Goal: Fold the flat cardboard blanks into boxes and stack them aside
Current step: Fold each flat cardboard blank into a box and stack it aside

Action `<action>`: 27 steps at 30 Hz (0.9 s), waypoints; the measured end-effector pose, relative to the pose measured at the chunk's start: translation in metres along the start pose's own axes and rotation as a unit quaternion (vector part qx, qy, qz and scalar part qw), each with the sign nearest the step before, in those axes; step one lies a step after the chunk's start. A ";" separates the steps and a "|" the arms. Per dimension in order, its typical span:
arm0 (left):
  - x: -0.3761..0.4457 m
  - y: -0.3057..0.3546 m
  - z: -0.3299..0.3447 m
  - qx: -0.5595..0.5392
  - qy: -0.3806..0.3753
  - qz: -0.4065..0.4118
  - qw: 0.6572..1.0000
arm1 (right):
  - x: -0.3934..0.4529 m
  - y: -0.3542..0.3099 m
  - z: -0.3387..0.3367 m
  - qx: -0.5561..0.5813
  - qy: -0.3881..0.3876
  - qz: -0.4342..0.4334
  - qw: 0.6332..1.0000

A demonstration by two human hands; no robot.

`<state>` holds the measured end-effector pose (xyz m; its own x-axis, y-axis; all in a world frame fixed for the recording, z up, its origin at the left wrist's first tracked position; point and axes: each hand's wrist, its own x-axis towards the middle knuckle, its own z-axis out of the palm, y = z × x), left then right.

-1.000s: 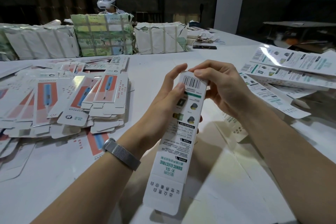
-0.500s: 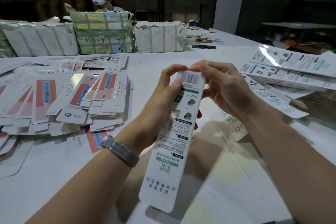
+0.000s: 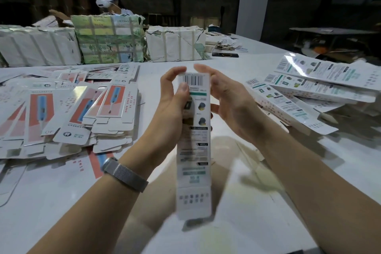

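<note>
White table strewn with flat blanks, dark room.

One head-worn wide-angle view looks forward and down, close over the table, toward the dark back wall.

hands raised (palms facing), fingers curled

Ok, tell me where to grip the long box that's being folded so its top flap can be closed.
Hold the box around its upper half, coming from the left side as the left hand does now, thumb on the printed face just under the barcode. It stands upright and narrow, so a side grip likely steadies it while leaving the top end free for the right hand.
</note>
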<state>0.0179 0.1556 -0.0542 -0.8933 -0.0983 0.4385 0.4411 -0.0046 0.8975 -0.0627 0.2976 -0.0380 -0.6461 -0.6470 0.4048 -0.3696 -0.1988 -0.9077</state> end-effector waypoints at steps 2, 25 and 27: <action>0.001 0.000 0.001 -0.015 0.004 0.016 1.000 | 0.000 0.000 0.001 -0.067 0.020 -0.008 0.998; 0.008 -0.007 0.003 0.083 0.084 -0.029 0.993 | -0.003 -0.038 -0.121 -0.614 0.131 0.219 0.747; 0.008 -0.009 0.001 0.095 0.091 -0.041 0.991 | -0.005 -0.031 -0.124 -0.631 0.154 0.211 0.731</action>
<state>0.0071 0.1563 -0.0585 -0.8873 -0.2825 0.3645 0.3290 0.1661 0.9296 -0.1308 0.3989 0.0019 -0.9278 -0.2197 0.3015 -0.2902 0.9328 -0.2134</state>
